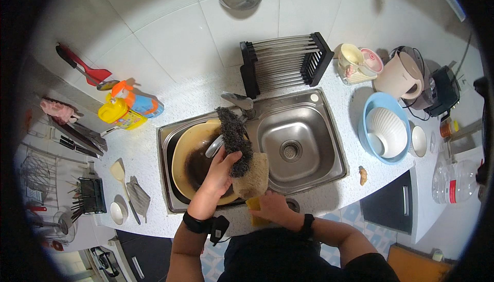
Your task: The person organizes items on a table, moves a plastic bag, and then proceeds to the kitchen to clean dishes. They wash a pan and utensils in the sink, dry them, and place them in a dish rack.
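Note:
My left hand [220, 175] is over the left sink basin, gripping a dark, shaggy scouring pad [233, 139]. A beige loofah-like scrubber [252, 175] hangs against the pad's lower end; whether my left fingers also hold it is hidden. Close to the counter's front edge, my right hand [276, 206] grips a yellow sponge [254, 214]. Beneath my left hand a large cream-coloured pan [179, 166] with dark brown residue inside fills the left basin. The faucet spout [214, 146] reaches over this pan, partly covered by the pad.
The right steel basin [266, 131] has a drain strainer [290, 151]. Behind it stands a dish rack [283, 65]. To the right are a blue basin [362, 127] holding a white ribbed bowl, and a kettle [395, 77]. Left are cleaner bottles [121, 116], a spatula [122, 175] and a cloth [138, 196].

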Tool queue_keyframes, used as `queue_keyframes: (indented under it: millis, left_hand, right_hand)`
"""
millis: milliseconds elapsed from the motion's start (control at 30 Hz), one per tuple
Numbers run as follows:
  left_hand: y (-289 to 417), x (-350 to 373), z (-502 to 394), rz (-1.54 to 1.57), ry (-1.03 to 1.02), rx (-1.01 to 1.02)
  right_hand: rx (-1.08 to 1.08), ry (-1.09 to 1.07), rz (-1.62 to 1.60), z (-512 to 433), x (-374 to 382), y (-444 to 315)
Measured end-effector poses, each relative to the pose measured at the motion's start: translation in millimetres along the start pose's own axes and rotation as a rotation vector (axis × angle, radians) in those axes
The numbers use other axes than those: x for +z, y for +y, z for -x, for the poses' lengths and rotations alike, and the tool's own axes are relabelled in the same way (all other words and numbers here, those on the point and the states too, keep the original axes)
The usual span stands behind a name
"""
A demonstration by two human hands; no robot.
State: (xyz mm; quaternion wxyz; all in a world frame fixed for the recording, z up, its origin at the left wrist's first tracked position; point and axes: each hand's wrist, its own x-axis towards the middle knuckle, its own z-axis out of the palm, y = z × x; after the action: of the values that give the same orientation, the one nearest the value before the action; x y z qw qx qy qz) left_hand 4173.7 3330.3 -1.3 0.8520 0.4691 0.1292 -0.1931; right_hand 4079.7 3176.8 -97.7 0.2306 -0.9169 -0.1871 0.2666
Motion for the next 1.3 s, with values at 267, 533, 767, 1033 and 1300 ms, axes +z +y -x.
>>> queue_keyframes:
  millis: [267,533,767,1033,1300]
  left_hand:
    - [22.8,5.8,-1.2,0.042,-0.060,0.089]
    - [38.8,-7.1,-1.5,-0.074,0.033,0.217]
    - [45.5,-12.1,-8.4,-0.040,0.020,0.226]
    - [39.1,-16.3,-14.4,0.076,-0.018,0.169]
    - [39.6,-19.9,-13.3,-0.080,0.041,0.179]
  right_hand:
    - [-0.041,0.004,0.080,-20.1,19.4,5.9]
    - [-0.123,0.014,-0.099,-25.6,17.4,20.8]
    - [0.032,0.002,-0.366,-31.5,-4.7,45.2]
    - [-0.215,0.008,0.044,-32.8,27.0,56.9]
    - [-0.286,-0.026,0.026,-46.4,11.6,63.4]
